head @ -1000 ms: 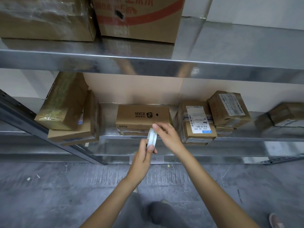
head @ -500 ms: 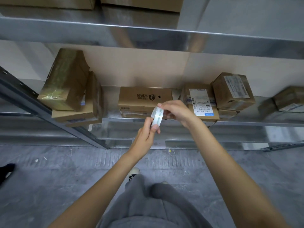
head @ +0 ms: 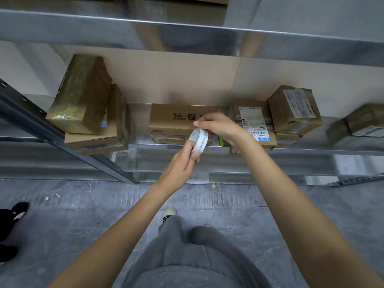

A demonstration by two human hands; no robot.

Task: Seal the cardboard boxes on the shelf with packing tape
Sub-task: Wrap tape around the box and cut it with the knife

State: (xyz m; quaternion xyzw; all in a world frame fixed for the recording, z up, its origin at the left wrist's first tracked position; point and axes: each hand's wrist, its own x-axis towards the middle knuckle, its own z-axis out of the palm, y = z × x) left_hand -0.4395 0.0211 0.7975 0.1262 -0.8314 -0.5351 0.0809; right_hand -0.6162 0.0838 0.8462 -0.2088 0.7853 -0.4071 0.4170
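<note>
Standing nearest, grey trousers (head: 187, 256) and a light shoe (head: 169, 213) are seen on the grey floor (head: 72, 225); a dark shoe (head: 15, 210) is visible at the far left edge. Both bare forearms are extended toward the metal shelf (head: 311, 151). A roll of packing tape (head: 200, 140), white with green print, is held in front of the shelf edge between the two hands. The left hand (head: 180, 164) grips the roll from below, its fingers (head: 188, 147) curled around the near part of the ring. The right hand (head: 220, 126) pinches the upper rim of the roll, fingers bent; whether a loose tape end is held cannot be told. Just beyond the hands, a flat printed box (head: 176, 119) lies on a second flat box (head: 168, 139). To the left, a tape-wrapped box (head: 81, 96) leans tilted on stacked flat boxes (head: 97, 140). To the right, a labelled box (head: 255, 123) is seen beside a tilted box (head: 295, 110), and a blurred box (head: 365, 123) farther right. An upper shelf (head: 187, 36) spans the top.
</note>
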